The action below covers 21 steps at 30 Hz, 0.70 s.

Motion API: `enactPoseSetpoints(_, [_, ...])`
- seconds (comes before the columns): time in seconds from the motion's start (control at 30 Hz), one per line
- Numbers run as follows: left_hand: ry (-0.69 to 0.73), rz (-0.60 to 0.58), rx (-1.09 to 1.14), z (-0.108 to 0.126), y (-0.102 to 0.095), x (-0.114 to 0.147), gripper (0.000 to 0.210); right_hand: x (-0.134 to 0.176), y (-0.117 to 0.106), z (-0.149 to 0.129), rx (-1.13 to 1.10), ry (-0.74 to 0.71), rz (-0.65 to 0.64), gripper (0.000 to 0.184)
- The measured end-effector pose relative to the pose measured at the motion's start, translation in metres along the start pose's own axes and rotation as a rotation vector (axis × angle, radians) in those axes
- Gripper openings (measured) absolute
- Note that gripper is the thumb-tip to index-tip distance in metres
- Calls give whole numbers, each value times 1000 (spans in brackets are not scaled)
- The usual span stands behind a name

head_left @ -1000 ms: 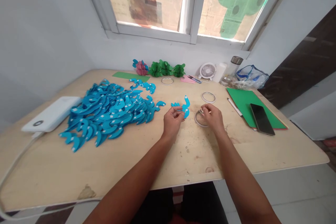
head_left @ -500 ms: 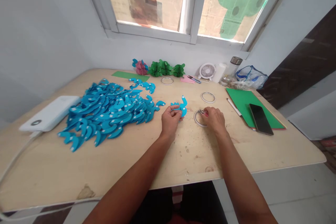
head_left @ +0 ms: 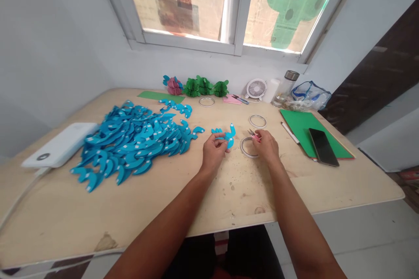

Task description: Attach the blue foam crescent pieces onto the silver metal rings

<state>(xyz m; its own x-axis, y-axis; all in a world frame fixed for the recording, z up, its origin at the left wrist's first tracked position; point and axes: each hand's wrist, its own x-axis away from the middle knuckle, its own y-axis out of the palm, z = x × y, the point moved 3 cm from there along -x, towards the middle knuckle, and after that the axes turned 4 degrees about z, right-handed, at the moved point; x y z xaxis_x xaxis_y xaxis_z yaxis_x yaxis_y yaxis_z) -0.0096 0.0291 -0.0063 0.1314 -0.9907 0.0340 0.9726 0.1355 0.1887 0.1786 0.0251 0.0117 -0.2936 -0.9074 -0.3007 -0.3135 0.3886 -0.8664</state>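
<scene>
Counter (head_left: 140, 205): work surface. Left hand (head_left: 212, 150): fingers pinch the blue cutout (head_left: 231, 140), located between the hands, nearer the left, long axis pointing away. Right hand (head_left: 267, 146): fingers grip pink-handled scissors (head_left: 256, 138), tips aimed away-left.

Window covering (head_left: 291, 6), R pane: small print, too faint to read. Legible txt, nos., brands: none.
</scene>
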Motion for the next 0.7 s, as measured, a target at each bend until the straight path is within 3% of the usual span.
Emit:
enactPoseSetpoints(0.2, [54,-28,-96,-1,1,2,21,-5,2,5,-230,35,84,31])
enactPoseSetpoints(0.37, [122,-48,-314,0,-2,1,11,-8,7,8,-654,159,56,30])
enactPoseSetpoints(0.57, [405,2,-658,7,-4,5,15,-5,-10,0,-1184,407,46,31])
enactPoseSetpoints(0.7, [593,-109,-883,7,3,12,21,-4,-27,-8,-1312,409,19,23])
